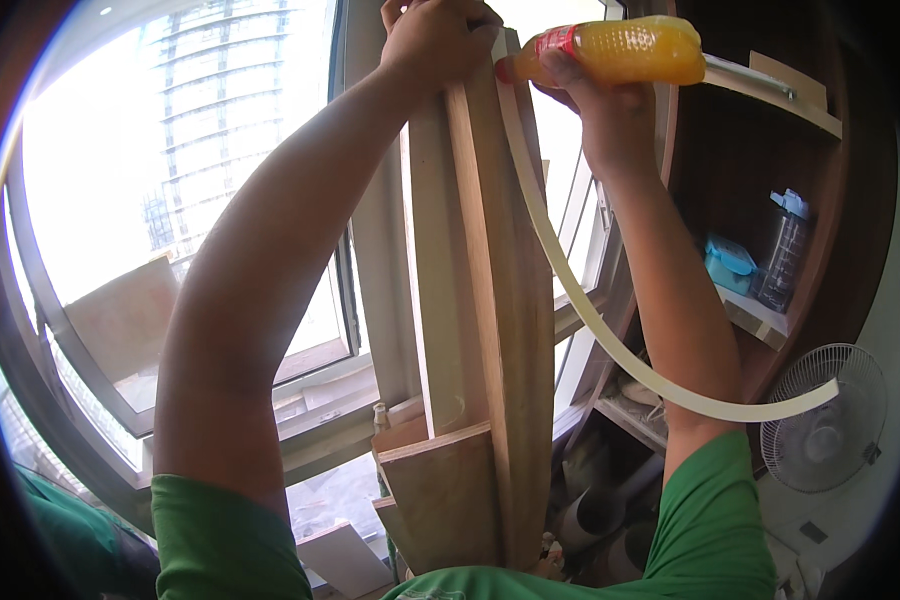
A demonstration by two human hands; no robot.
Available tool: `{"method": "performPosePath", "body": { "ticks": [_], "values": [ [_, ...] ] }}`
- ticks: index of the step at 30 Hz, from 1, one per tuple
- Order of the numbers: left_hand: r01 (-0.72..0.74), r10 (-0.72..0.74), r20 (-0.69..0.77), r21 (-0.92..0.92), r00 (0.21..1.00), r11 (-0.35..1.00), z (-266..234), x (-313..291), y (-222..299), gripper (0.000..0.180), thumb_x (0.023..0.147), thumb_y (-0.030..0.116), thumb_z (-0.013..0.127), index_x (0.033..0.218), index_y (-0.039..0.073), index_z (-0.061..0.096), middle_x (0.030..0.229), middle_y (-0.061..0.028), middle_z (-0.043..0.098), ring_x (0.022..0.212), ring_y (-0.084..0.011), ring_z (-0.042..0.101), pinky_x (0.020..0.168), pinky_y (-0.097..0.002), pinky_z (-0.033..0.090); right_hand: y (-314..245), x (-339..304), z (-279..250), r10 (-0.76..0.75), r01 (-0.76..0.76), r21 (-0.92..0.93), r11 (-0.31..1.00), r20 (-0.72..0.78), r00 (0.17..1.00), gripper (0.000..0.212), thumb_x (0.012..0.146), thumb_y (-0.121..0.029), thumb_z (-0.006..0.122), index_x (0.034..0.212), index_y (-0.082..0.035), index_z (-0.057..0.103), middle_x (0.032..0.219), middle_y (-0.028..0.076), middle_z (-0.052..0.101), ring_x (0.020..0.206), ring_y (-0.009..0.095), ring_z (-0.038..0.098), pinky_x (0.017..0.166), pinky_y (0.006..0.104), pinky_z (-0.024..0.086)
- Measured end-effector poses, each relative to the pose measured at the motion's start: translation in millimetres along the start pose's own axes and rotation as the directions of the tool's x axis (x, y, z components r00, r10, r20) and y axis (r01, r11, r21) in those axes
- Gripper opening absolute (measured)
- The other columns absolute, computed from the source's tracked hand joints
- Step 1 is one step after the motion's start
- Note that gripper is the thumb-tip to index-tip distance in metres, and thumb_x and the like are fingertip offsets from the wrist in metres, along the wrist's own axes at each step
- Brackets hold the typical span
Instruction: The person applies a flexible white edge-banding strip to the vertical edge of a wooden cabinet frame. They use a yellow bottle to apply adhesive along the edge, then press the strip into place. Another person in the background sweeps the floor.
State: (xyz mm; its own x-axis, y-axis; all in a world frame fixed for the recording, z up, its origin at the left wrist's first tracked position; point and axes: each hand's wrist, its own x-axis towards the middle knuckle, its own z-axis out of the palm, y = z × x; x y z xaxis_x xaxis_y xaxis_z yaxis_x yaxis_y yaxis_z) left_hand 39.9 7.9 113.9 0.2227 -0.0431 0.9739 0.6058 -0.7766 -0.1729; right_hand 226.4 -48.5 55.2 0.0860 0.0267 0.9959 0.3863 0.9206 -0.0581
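My right hand (610,115) is closed round a clear plastic bottle (650,52) of yellow-orange liquid, tipped on its side. Its red cap end points left, at the upper part of a pale flexible strip (560,265). That strip bows down and right from the top of the boards, crossing in front of my right forearm. At the upper edge, my left hand (435,45) is curled by the top of a long upright wooden board (475,230); what its fingers grip is hidden. A paler board (435,250) stands alongside, with a shorter wooden piece (440,455) low in front.
Bright windows (240,150) lie behind my left arm. To the right stands a dark shelf unit (750,150) with a blue container (730,262) and a water bottle (782,250). A round fan (823,420) is at lower right; several tubes (595,512) are below.
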Motion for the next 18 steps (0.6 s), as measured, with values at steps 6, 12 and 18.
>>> {"method": "performPosePath", "body": {
  "ticks": [6, 12, 18],
  "values": [
    [-0.037, 0.037, -0.026, -0.010, 0.999, 0.999, 2, -1, -2, 0.027, 0.088, 0.030, 0.058, 0.097, 0.012, 0.076, 0.106, -0.0105, 0.072, 0.116, -0.0272, 0.057, 0.108, -0.0460, 0.028, -20, -25, -10, 0.044, -0.032, -0.127, 0.991, 0.086, 0.995, 0.050, 0.080, -0.040, 0.083, 0.108, -0.002, 0.065, 0.096, 0.008, 0.070, 0.088, 0.019, 0.070, 0.081, 0.0299, 0.055],
    [-0.038, 0.037, -0.065, -0.022, 0.997, 0.999, 1, -4, -3, 0.027, 0.088, 0.030, 0.059, 0.096, 0.011, 0.076, 0.103, -0.0114, 0.072, 0.115, -0.0286, 0.057, 0.109, -0.0456, 0.028, -38, -96, -23, 0.212, -0.229, 0.153, 0.961, 0.118, 0.970, 0.049, 0.081, -0.020, 0.084, 0.120, -0.004, 0.057, 0.108, 0.009, 0.066, 0.098, 0.017, 0.067, 0.088, 0.0309, 0.058],
    [-0.019, 0.018, -0.022, -0.038, 1.000, 0.999, 1, -1, 0, 0.028, 0.088, 0.029, 0.058, 0.096, 0.010, 0.076, 0.108, -0.0115, 0.072, 0.117, -0.0288, 0.056, 0.111, -0.0449, 0.027, -34, -82, -24, 0.100, -0.103, 0.021, 0.994, 0.096, 0.990, 0.046, 0.081, -0.026, 0.084, 0.115, -0.003, 0.061, 0.103, 0.008, 0.068, 0.095, 0.016, 0.068, 0.084, 0.0295, 0.058]
  ]
}}
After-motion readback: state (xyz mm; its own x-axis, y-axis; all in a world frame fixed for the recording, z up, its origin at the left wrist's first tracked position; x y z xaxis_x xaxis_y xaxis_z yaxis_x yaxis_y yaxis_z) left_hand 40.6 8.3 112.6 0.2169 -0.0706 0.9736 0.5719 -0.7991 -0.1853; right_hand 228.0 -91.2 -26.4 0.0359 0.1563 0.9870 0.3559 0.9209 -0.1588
